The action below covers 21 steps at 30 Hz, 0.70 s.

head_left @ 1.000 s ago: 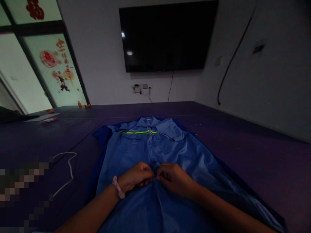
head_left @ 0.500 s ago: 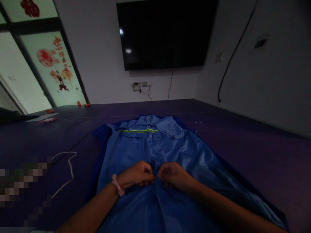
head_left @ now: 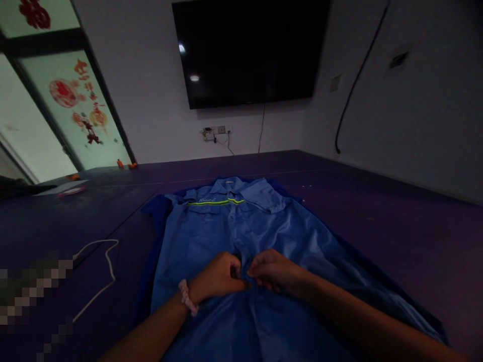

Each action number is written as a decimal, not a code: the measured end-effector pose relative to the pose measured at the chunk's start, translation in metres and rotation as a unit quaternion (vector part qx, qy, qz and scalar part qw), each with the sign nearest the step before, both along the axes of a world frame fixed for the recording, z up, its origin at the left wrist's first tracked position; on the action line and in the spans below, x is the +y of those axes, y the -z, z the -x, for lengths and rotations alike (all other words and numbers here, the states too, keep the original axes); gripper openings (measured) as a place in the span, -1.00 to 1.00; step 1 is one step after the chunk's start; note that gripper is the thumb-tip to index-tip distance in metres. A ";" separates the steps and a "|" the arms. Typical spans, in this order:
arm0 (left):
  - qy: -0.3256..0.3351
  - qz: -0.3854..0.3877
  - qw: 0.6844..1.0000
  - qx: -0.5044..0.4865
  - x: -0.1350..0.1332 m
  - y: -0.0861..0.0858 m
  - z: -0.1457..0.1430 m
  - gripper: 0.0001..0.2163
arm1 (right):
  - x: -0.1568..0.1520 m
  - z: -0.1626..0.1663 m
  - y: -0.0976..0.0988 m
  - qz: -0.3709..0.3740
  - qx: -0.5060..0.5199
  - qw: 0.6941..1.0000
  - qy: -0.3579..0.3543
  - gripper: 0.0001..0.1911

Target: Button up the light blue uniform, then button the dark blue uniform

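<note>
- A blue work shirt (head_left: 241, 241) lies flat, front up, on the dark counter (head_left: 377, 211).
- The left hand (head_left: 219, 276) and right hand (head_left: 273, 271) pinch the front opening at mid-length — fingers closed on cloth.
- Judging by this, the upper part looks fastened; the lower stretch seems left.

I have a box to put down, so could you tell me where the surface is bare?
Bare purple surface runs right of the blue shirt, toward the wall. Left is tighter: a white cable lies beside the shirt.
</note>
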State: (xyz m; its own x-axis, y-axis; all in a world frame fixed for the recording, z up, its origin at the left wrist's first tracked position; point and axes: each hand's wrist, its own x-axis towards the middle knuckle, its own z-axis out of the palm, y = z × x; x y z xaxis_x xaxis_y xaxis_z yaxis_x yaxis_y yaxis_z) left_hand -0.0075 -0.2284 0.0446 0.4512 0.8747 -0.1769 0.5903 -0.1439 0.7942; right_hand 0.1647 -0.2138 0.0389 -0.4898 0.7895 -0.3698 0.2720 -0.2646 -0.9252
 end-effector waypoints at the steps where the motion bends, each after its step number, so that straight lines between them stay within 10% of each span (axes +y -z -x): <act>1: 0.002 -0.004 1.000 0.004 0.000 0.000 0.000 -0.79 | 0.000 0.000 0.000 0.000 -0.002 1.000 -0.001 -0.88; 12: 0.028 0.103 0.993 -0.045 0.009 -0.003 0.007 -0.65 | 0.004 0.000 0.005 -0.030 -0.028 0.999 -0.023 -0.81; 21: -0.100 0.138 0.976 -0.137 0.022 -0.004 0.018 -0.50 | 0.006 -0.004 0.006 -0.146 -0.040 0.988 -0.037 -0.73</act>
State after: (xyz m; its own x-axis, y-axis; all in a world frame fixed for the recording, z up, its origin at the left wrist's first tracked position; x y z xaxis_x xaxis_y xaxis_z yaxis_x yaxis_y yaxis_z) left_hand -0.0259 -0.2068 0.0483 0.3405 0.8858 -0.3154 0.3444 0.1946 0.9184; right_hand 0.1684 -0.2076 0.0325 -0.5283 0.8317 -0.1711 0.3566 0.0344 -0.9336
